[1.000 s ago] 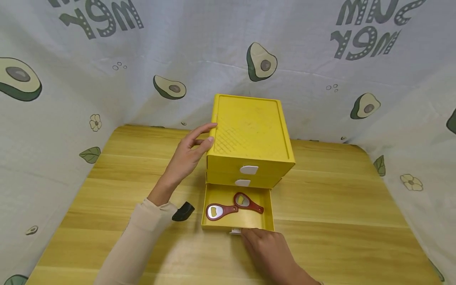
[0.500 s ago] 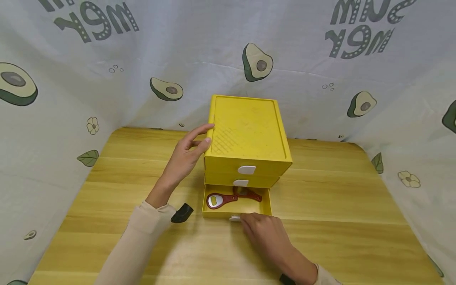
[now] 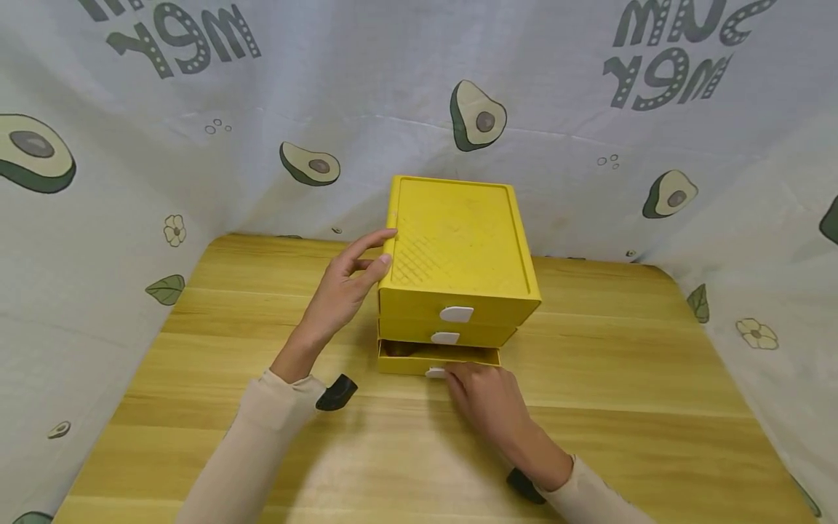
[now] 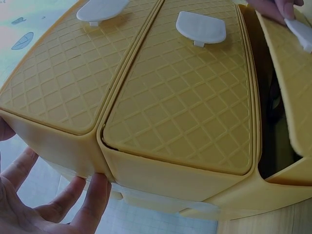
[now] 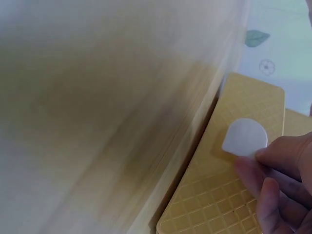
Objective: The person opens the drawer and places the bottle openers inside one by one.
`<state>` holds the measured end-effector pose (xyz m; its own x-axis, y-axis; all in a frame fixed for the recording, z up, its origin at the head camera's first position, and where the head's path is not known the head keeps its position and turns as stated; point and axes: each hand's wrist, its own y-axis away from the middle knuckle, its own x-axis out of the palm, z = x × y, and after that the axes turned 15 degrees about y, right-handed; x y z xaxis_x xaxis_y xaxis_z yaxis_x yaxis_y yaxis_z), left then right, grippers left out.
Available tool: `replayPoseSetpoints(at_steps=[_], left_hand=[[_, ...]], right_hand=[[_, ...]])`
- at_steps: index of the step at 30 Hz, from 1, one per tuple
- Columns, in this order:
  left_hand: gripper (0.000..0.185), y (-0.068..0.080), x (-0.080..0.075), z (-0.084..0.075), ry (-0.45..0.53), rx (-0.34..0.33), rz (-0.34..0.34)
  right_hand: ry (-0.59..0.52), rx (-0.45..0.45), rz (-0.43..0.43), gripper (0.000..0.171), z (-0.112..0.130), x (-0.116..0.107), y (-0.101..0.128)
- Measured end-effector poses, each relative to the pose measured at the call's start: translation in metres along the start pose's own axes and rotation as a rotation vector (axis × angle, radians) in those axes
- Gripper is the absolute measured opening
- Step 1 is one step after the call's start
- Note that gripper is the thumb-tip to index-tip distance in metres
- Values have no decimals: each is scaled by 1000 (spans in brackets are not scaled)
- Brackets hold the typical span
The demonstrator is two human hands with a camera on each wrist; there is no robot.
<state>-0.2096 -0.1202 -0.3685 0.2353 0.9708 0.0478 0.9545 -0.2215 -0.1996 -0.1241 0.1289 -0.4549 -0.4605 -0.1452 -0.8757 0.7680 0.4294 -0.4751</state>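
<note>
A yellow drawer cabinet (image 3: pixel 458 240) with three stacked drawers stands on the wooden table. Its bottom drawer (image 3: pixel 406 364) sticks out a little; the upper two are closed. My right hand (image 3: pixel 491 407) pinches the white handle (image 5: pixel 245 137) of that bottom drawer between thumb and finger. With its fingers spread, my left hand (image 3: pixel 340 284) rests against the cabinet's left side near the top. In the left wrist view, the fingertips (image 4: pixel 100 187) touch the yellow side wall. Only a dark sliver of the drawer's inside shows, and its contents are mostly hidden.
The wooden table (image 3: pixel 622 407) spreads out on both sides of the cabinet. Close behind it hangs a white cloth (image 3: pixel 393 87) printed with avocados. A black strap end (image 3: pixel 337 393) sticks out beside my left sleeve (image 3: pixel 262 437).
The bottom drawer has slid inward, away from me, with my right hand following on its handle. The two red-handled bottle openers inside have gone out of sight. My left hand stays in place.
</note>
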Motion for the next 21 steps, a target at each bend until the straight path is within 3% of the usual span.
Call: replayPoseSetpoints(at_steps=[21], left_hand=[[40, -1, 0, 0, 21, 11, 2]], right_hand=[[-28, 29, -25, 12, -7, 13, -17]])
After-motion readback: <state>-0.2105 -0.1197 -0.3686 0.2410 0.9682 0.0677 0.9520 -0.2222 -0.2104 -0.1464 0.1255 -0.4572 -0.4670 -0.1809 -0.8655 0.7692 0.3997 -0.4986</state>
